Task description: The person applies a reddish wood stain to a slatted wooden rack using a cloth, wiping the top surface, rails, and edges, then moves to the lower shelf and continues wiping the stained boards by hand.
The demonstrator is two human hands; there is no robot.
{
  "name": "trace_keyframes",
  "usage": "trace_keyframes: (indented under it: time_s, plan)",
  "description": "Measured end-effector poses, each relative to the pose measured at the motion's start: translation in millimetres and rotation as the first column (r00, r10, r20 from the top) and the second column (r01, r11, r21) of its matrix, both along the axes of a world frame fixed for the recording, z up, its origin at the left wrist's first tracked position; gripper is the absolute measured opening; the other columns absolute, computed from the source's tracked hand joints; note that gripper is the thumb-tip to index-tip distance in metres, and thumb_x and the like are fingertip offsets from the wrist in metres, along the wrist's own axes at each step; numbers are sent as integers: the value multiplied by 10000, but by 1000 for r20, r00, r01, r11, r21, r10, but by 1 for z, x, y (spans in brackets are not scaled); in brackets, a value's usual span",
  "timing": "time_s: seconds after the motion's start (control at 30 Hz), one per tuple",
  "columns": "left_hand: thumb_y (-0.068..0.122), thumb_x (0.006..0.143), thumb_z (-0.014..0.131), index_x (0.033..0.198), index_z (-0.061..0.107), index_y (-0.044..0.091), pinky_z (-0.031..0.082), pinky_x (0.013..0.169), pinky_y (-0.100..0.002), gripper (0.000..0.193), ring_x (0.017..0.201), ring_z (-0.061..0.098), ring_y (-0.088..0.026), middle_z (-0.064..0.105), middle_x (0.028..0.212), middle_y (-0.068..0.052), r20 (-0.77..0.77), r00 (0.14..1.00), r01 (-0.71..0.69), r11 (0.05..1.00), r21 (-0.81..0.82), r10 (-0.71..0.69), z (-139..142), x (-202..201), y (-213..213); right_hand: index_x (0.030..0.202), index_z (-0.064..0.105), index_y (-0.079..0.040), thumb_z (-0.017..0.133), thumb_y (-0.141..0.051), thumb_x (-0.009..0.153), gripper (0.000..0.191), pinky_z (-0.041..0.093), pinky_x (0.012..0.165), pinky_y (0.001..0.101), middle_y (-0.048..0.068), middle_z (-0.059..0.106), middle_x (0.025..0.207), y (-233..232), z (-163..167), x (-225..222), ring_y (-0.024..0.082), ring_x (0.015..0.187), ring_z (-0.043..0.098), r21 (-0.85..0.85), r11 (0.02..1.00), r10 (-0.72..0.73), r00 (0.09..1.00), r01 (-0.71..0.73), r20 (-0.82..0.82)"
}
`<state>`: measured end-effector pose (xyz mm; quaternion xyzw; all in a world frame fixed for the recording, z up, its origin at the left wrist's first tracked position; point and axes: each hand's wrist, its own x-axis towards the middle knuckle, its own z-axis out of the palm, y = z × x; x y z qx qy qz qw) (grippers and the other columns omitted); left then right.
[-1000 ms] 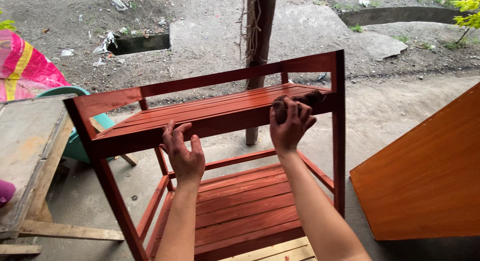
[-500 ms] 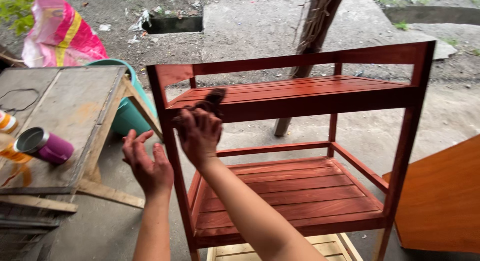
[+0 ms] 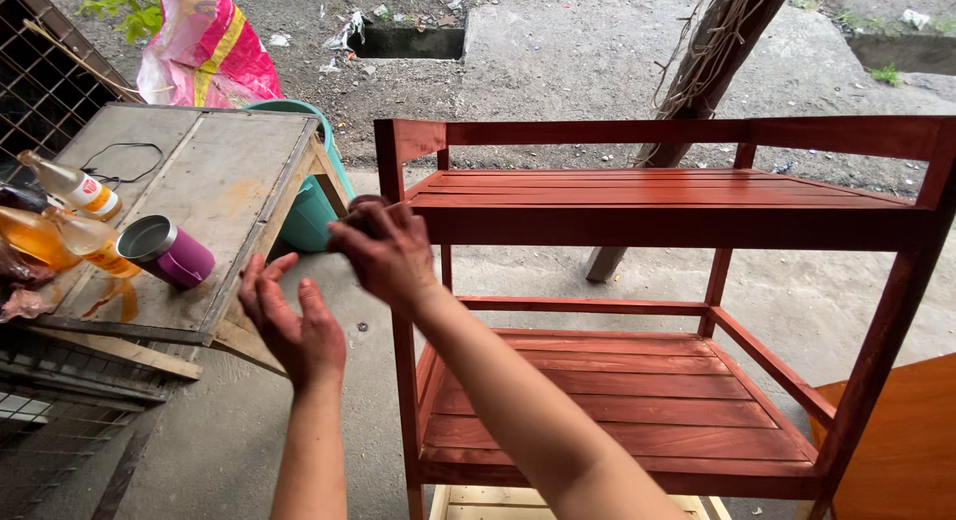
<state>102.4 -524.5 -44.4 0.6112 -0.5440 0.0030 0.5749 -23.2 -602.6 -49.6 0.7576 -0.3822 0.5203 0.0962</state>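
I'm looking at an outdoor backyard woodworking spot: a freshly stained red-brown slatted wooden shelf rack (image 3: pixel 657 281) stands on bare concrete ground (image 3: pixel 558 271), a worn grey plywood tabletop (image 3: pixel 189 201) carries bottles and a purple metal cup (image 3: pixel 165 251), with dirt and litter beyond its far edge.
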Motion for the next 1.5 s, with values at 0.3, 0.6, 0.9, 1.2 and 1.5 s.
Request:
trace_keyframes:
  time_s: [0.3,0.6,0.9,1.2,1.5]
  plan:
    - [93,948,564,1237,631,55,249,1248,-535,299,1490,369,-408,458,1519,-219,20,996,92,996,0,-92,-4,-96,-11,1174,721,-232,764,-280,922,259,459,882,429,70,609,1146,5,-15,-131,292,1006,539,-50,989,-142,987,139,-74]
    - [125,961,561,1236,630,102,177,1255,-567,285,1537,305,-416,431,1561,-203,-63,966,254,966,55,-250,-13,-206,-10,1209,727,-203,789,-198,871,343,412,909,444,47,628,1079,56,-14,-338,257,1058,562,-95,936,-345,937,340,-44]
    - [134,952,558,1244,625,117,107,1241,-648,300,1556,261,-417,412,1571,-187,-75,920,389,917,84,-384,-18,-316,6,1250,687,-171,773,-125,922,342,415,1070,511,168,537,1219,115,-28,-544,378,1192,518,-18,735,-677,735,678,45]
    - [138,927,575,1245,621,121,74,1228,-674,321,1557,241,-418,400,1565,-184,-36,860,510,853,116,-509,-10,-402,32,1213,728,-148,816,-164,881,344,425,999,529,169,560,1161,158,-41,-642,394,1115,517,156,425,-902,401,892,162]
    - [115,926,573,1257,594,116,35,1235,-653,331,1571,198,-425,375,1577,-194,-25,830,556,821,128,-558,-3,-470,49,1180,650,-148,862,-450,947,436,499,910,447,111,609,1114,90,36,-684,298,1088,575,166,725,-687,682,669,249]
